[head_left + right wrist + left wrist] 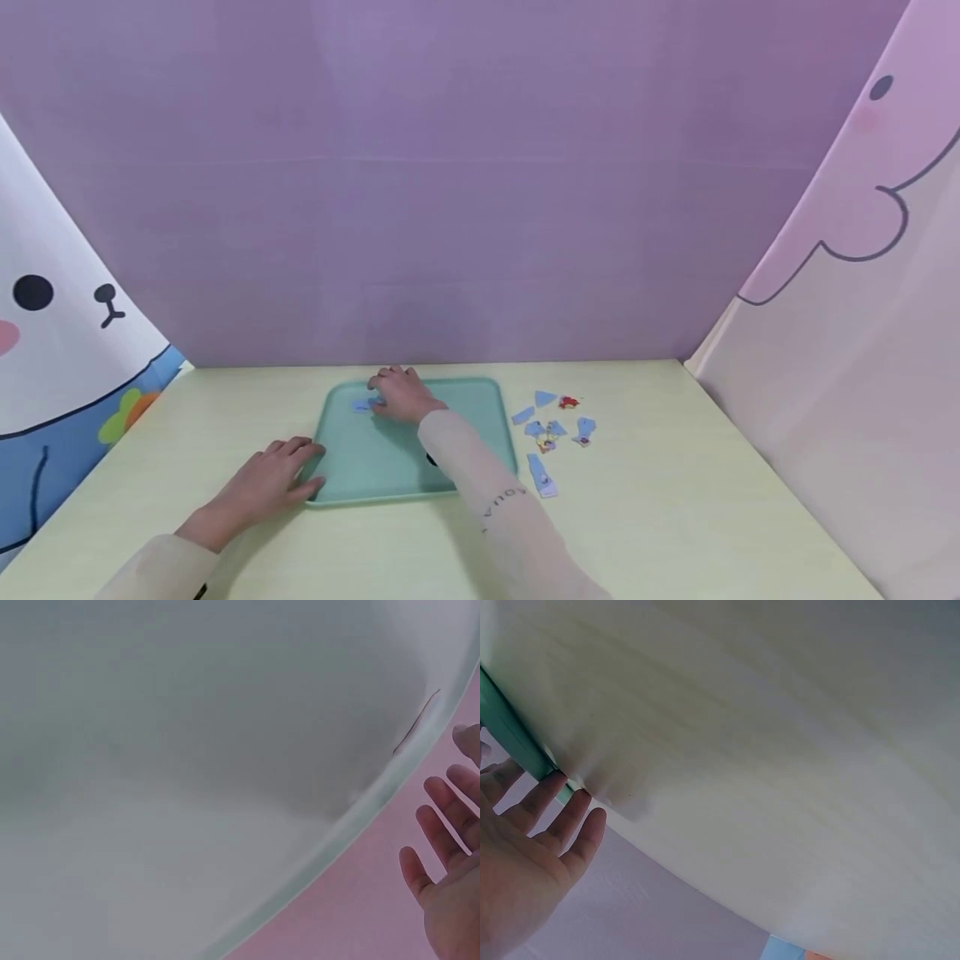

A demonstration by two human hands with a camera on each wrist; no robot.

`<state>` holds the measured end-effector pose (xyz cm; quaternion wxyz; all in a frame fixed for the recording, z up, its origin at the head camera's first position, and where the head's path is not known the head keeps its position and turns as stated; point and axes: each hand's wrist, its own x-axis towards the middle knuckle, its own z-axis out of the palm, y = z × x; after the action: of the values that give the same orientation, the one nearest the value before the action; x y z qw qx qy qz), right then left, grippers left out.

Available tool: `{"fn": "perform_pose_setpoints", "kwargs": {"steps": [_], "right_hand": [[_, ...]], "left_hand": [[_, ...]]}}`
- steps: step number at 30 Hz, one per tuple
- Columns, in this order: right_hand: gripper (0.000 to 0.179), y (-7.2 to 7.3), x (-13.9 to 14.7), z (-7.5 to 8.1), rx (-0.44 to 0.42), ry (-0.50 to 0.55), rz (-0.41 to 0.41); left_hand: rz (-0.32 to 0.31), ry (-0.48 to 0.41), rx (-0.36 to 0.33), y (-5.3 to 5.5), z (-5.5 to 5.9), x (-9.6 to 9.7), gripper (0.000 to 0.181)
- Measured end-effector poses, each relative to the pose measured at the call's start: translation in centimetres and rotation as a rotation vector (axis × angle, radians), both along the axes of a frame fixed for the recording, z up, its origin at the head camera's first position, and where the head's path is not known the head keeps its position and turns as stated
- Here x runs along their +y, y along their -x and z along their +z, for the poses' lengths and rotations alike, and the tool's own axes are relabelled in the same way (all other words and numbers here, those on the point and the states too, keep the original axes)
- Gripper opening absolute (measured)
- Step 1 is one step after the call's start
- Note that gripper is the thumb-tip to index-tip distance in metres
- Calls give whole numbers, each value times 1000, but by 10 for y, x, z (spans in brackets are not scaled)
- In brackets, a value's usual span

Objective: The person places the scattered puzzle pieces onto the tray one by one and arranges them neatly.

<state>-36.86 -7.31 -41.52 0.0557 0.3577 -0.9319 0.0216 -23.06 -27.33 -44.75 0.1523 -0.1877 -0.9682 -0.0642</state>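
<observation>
A green tray (352,467) lies on the table. My left hand (273,482) is at its left edge, the fingertips touching the rim (514,739) and the thumb by the near corner. My right hand (403,395) hovers over the tray's far left part, close to a light blue puzzle piece (362,407) that it partly covers. In the right wrist view the fingers of that hand (457,847) are spread loosely, with nothing seen between them. A thin edge of a piece (417,723) shows there near the tray's rim.
Several irregular blue picture pieces (542,477) lie on the pale table right of the tray, one with a red figure (568,402). A small dark spot (431,459) shows beside the right sleeve. A purple curtain (480,208) hangs behind the table, with patterned cloths at both sides.
</observation>
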Motion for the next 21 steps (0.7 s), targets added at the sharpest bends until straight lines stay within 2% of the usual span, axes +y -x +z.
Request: {"fn": "perform_pose_setpoints", "kwargs": {"steps": [10, 15, 21], "right_hand": [[34, -8, 17, 8, -34, -17, 48], [34, -10, 25, 7, -14, -43, 80], [34, -21, 36, 10, 36, -106, 135]], "left_hand": [[-12, -2, 11, -1, 0, -1, 41], [-20, 1, 17, 0, -1, -2, 41], [-25, -5, 30, 0, 1, -1, 40]]}}
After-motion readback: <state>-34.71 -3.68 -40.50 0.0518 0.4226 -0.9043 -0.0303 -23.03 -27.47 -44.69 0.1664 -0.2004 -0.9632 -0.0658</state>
